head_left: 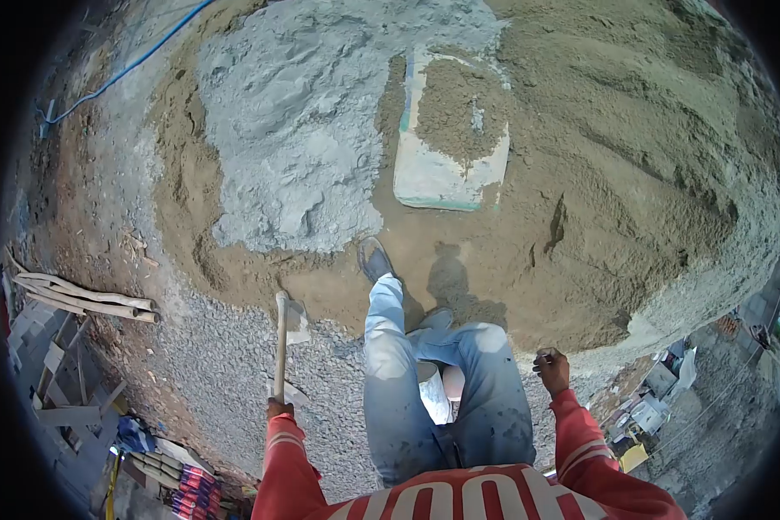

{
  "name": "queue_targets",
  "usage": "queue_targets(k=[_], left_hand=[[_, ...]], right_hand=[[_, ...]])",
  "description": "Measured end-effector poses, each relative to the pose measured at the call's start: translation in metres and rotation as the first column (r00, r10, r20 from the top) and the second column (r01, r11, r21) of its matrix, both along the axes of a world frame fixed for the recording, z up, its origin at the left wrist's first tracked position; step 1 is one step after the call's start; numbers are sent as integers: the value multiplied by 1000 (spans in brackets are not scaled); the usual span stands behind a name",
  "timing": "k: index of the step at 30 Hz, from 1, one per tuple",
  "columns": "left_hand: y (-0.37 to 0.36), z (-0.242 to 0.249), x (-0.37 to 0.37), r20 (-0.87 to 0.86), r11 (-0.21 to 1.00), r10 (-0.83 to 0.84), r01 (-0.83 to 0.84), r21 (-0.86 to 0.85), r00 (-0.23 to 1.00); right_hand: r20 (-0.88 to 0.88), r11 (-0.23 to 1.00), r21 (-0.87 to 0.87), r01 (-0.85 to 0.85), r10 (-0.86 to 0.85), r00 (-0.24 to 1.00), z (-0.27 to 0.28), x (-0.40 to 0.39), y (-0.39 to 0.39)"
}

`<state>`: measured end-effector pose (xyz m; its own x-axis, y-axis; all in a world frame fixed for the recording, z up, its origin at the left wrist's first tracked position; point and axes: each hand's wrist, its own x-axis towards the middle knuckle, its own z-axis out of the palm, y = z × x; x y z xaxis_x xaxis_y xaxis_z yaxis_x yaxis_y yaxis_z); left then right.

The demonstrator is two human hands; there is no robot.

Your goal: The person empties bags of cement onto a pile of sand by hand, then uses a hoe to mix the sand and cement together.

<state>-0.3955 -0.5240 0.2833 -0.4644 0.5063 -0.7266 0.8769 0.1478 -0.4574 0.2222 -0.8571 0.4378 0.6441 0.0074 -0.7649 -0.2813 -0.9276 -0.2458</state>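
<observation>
My left hand (278,407) is closed around the wooden handle of a hoe (282,351), down at my left side. The hoe's head, with a pale, dusty metal blade, points away from me at the edge of the gravel. My right hand (552,371) hangs beside my right leg over the gravel, its fingers curled in with nothing visible in them. Ahead of my feet lies a broad layer of grey powder (295,147) on brown sand (615,173). To its right, a pale bag (438,178) lies flat, partly covered by sand.
Gravel (329,416) surrounds my legs, and a bucket (433,394) shows between them. Wooden poles (87,296) lie at left, near scrap boards (69,416). A blue hose (130,69) runs across the upper left. Assorted clutter (654,403) sits at lower right.
</observation>
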Motion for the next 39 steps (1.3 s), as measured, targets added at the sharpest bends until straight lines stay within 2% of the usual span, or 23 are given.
queue_targets(k=[2, 4, 6, 8, 9, 11, 12, 14, 15, 17, 18, 20, 22, 24, 26, 28, 30, 32, 33, 35, 36, 37, 39], left_hand=[[10, 6, 17, -28, 996, 65, -66, -52, 998], [11, 6, 33, -145, 987, 147, -136, 85, 978], [38, 39, 115, -245, 979, 37, 13, 202, 969], [53, 24, 151, -76, 951, -25, 47, 305, 997], [54, 0, 154, 105, 934, -113, 70, 350, 988], [51, -59, 179, 431, 894, -256, 42, 447, 866], [52, -85, 208, 683, 892, -47, -278, 357, 729], [72, -93, 309, 797, 880, 163, -451, 149, 581], [77, -110, 351, 844, 870, 211, -489, 68, 493], [84, -151, 427, 882, 882, 252, -470, -39, 399], [93, -159, 471, 895, 881, 286, -462, -105, 343], [101, -204, 535, 850, 925, 280, -361, -116, 445], [111, -248, 584, 842, 921, 311, -357, -153, 441], [113, -296, 613, 807, 849, 395, -509, -139, 438], [115, -349, 619, 745, 826, 462, -539, -165, 480], [116, -363, 630, 765, 851, 434, -494, -176, 476], [115, -376, 631, 792, 876, 399, -448, -179, 463], [113, -387, 623, 792, 794, 484, -567, -219, 372], [111, -392, 622, 821, 819, 415, -555, -148, 393], [103, -397, 623, 799, 797, 444, -586, -145, 405], [99, -394, 621, 772, 768, 479, -625, -139, 418], [92, -395, 624, 821, 782, 390, -621, -56, 418], [84, -394, 628, 815, 766, 398, -642, -41, 422]], right_hand=[[170, 988, 116, -105, 84, 982, -4, 43, 40], [264, 973, 119, -197, 160, 951, -10, 89, 85], [288, 941, 193, -278, 216, 933, -29, 134, 125], [315, 906, 142, -398, 340, 886, -40, 165, 182], [277, 901, 197, -387, 328, 903, -71, 187, 189], [219, 874, 288, -391, 337, 916, -141, 220, 198], [197, 848, 330, -415, 368, 909, -172, 233, 206], [0, 891, 402, -212, 232, 973, -244, 256, 214], [-29, 890, 400, -217, 248, 968, -294, 269, 206], [126, 948, 170, -269, 250, 960, -388, 306, 183], [110, 950, 164, -266, 250, 962, -407, 313, 189], [220, 970, 157, -187, 150, 964, -420, 314, 213], [385, 972, 3, -236, 217, 897, -431, 311, 231], [425, 990, -44, -135, 141, 894, -450, 315, 235], [425, 999, -20, -43, 48, 904, -473, 320, 229], [428, 999, 18, 37, -41, 903, -483, 326, 223], [277, 999, -35, 13, -3, 961, -483, 335, 220], [248, 999, 0, 41, -40, 968, -495, 347, 208], [91, 993, 40, 109, -112, 990, -509, 360, 200], [-70, 980, 71, 185, -180, 981, -524, 371, 189], [-130, 960, 104, 259, -245, 961, -509, 365, 196], [-191, 933, 135, 334, -306, 933, -494, 362, 205], [-260, 910, 185, 371, -319, 911, -485, 363, 208]])
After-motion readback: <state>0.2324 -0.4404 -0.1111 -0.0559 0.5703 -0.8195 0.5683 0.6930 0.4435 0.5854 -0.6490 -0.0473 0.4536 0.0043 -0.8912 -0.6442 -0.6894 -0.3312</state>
